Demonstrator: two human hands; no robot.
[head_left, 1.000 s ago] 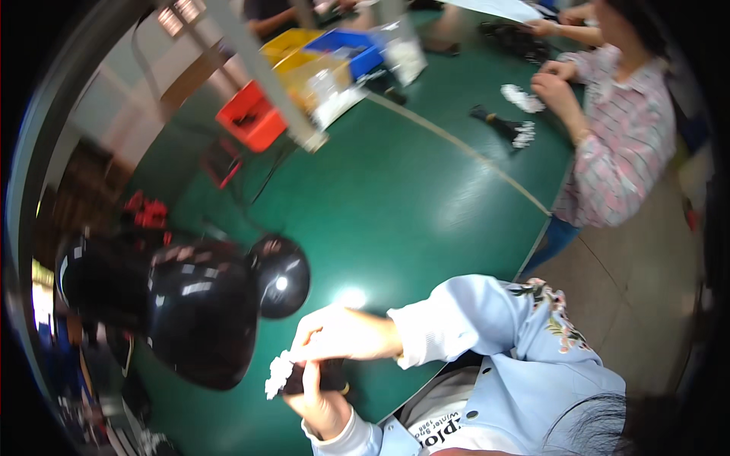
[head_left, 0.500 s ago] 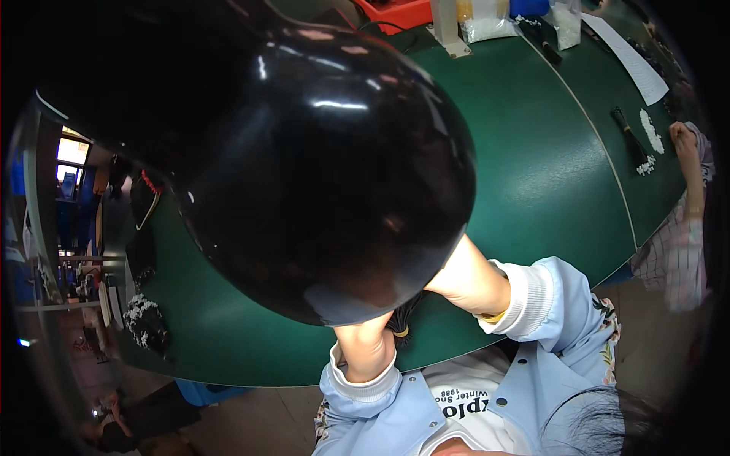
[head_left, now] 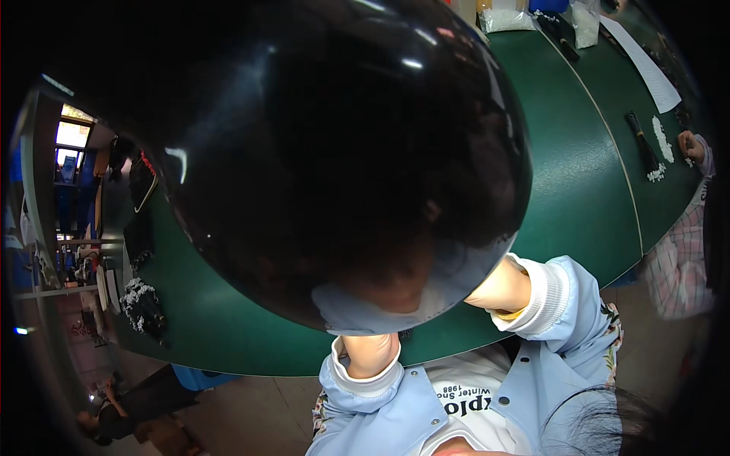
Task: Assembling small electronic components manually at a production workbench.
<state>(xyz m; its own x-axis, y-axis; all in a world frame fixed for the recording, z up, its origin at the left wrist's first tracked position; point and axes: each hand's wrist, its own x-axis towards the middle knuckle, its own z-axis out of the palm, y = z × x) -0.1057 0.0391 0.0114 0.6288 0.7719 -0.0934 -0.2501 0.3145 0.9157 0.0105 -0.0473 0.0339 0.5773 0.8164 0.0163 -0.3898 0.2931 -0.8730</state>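
A large, glossy black rounded object (head_left: 342, 175) fills the middle of the head view and covers the area where I am working. My left hand (head_left: 372, 354) reaches under its lower edge; only the wrist shows. From the right, my right hand (head_left: 500, 289) also goes beneath it, with just the wrist and part of the back visible. The fingers of both hands are hidden, so what they hold cannot be seen. Between the wrists, a sliver of a dark bundle (head_left: 406, 334) peeks out on the green table (head_left: 578, 190).
At right, a co-worker's hand (head_left: 690, 146) is near a black strand bundle (head_left: 643, 144) with white tips and a strip of white bits (head_left: 662, 140). Farther back are a paper sheet (head_left: 642, 64) and clear bags (head_left: 508, 20). Another white-tipped bundle (head_left: 143, 308) lies left. A blue stool (head_left: 201, 378) stands below.
The black rounded object now looms larger and reaches farther right and down, covering more of my hands and most of the dark bundle. My right wrist has shifted slightly right.
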